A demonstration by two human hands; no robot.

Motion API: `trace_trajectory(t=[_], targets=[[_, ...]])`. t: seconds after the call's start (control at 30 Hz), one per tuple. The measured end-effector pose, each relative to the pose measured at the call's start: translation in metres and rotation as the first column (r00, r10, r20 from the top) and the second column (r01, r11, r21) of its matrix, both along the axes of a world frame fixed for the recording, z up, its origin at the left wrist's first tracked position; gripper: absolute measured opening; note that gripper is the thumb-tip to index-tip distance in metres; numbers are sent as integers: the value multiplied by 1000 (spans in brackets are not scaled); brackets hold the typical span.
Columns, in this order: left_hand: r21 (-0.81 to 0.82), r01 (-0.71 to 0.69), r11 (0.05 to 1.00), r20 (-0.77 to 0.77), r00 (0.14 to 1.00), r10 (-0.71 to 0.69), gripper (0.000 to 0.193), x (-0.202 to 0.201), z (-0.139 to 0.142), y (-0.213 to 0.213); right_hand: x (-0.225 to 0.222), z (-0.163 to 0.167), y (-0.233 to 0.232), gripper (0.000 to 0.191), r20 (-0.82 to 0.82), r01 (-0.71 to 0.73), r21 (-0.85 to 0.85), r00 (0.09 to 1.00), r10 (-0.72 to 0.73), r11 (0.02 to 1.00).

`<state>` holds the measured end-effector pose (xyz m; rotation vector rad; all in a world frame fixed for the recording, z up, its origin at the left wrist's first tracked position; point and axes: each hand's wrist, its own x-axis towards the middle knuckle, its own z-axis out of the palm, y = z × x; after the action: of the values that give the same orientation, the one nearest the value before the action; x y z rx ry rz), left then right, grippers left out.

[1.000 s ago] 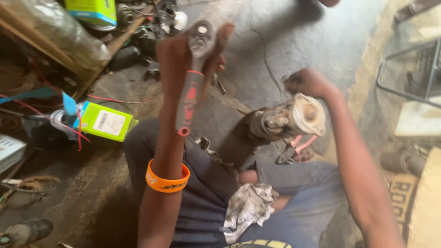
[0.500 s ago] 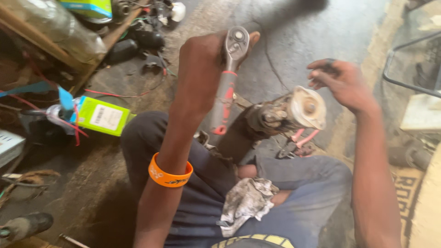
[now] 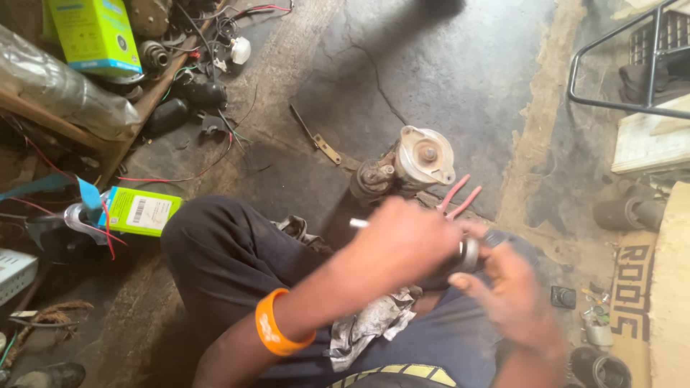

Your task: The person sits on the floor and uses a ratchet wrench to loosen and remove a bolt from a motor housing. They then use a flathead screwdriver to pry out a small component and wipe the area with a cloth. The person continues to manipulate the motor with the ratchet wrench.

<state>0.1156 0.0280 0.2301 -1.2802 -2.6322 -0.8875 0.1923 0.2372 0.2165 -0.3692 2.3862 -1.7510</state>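
My left hand [image 3: 406, 241], with an orange wristband on its wrist, is closed around a ratchet wrench held over my lap. The wrench's metal end [image 3: 357, 223] sticks out to the left, and its round head [image 3: 471, 251] shows on the right. My right hand [image 3: 514, 298] is blurred by motion, with its fingers at the wrench head; its grip is unclear. A dirty starter motor [image 3: 410, 165] lies on the concrete floor just beyond my hands, touched by neither. Red-handled pliers [image 3: 456, 197] lie beside the motor.
A grimy rag [image 3: 374, 320] rests on my lap. Green boxes [image 3: 140, 210] [image 3: 93, 32], wires and small parts crowd the left side by a wooden shelf [image 3: 43, 118]. A metal frame [image 3: 618, 65] and cardboard [image 3: 650, 287] stand at the right. A flat metal strip [image 3: 316, 140] lies on the floor.
My left hand has brought the wrench down from above the motor to my lap. My right hand has left the motor and come to the wrench head.
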Motion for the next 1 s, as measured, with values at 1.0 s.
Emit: trace_trajectory(t=[1.0], targets=[[244, -144, 959, 61, 989, 133, 25, -99, 0, -22, 6, -179, 17, 24, 738, 500, -404, 673, -50, 766]])
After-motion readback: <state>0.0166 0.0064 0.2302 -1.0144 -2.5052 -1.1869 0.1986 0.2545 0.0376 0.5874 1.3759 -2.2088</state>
